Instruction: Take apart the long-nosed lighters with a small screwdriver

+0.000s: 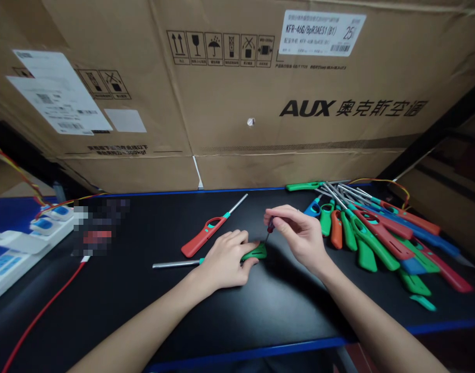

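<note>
My left hand [227, 260] presses a green long-nosed lighter [256, 252] down on the black tabletop, fingers closed over its body. The lighter's metal tube points left, and its handle end sticks out past my fingertips on the right. In my right hand [299, 235] is a small screwdriver [270, 226] with a dark red handle, pinched between thumb and fingers. Its thin shaft slants down to the green handle end; whether the tip sits in a screw is too small to tell. Just behind my left hand lies a red lighter [201, 239], tube pointing away to the right.
A pile of lighters [371, 235] in several colours fills the right side, with a small teal piece [422, 302] before it. At left are a white power strip [17, 254], a red cable [46, 313] and a blurred patch. A cardboard box [229, 103] walls off the back.
</note>
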Motion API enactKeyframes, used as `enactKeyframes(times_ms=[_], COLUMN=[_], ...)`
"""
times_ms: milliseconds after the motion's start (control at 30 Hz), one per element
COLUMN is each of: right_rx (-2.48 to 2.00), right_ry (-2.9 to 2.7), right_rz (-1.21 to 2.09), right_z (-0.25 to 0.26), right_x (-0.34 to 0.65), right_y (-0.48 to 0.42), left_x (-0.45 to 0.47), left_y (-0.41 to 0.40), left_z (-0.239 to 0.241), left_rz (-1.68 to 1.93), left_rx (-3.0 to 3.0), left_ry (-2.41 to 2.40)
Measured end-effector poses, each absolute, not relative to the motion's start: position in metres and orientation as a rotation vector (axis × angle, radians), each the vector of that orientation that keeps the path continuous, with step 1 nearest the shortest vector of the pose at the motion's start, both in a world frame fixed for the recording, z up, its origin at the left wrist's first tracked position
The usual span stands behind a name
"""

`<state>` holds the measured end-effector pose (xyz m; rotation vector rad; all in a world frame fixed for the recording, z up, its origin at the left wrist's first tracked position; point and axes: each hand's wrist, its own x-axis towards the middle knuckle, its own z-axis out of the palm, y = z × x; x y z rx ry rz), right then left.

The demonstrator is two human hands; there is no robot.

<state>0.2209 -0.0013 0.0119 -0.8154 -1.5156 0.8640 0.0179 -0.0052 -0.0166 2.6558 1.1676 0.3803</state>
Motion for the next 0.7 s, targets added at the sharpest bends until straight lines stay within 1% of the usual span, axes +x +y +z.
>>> enactKeyframes(times_ms=[67, 200, 300, 433, 567, 700], right_rx=[-0.817, -0.837, -0.812, -0.850, -0.851, -0.840], right_ry=[-1.544, -1.624, -1.680, -1.698, -1.728, -1.727], right_rz=[0.838, 0.623, 0.621, 0.508, 0.545, 0.502], right_z=[0.0115, 0.0115, 0.0118, 0.0118, 0.0132, 0.0154], right_x=[0.2217, 0.2220, 0.2208, 0.2188, 0.2180, 0.2186], right_y=[-0.0029, -0.0054, -0.0065, -0.0077, -0.0087, -0.0094], left_x=[0.0177, 0.0175, 0.0176, 0.0172, 0.0164, 0.0159], left_y=[-0.0053, -0.0058, -0.0062, -0.0064, -0.0058, -0.0057], left_z=[-0.0167, -0.0174, -0.0177, -0.0176, -0.0180, -0.0178], left_rz=[0.374, 0.382, 0.398, 0.406, 0.421, 0.408], left_rx=[2.659, 2.675, 2.679, 2.689, 2.693, 2.700], left_ry=[1.162, 1.170, 1.164, 1.162, 1.150, 1.148])
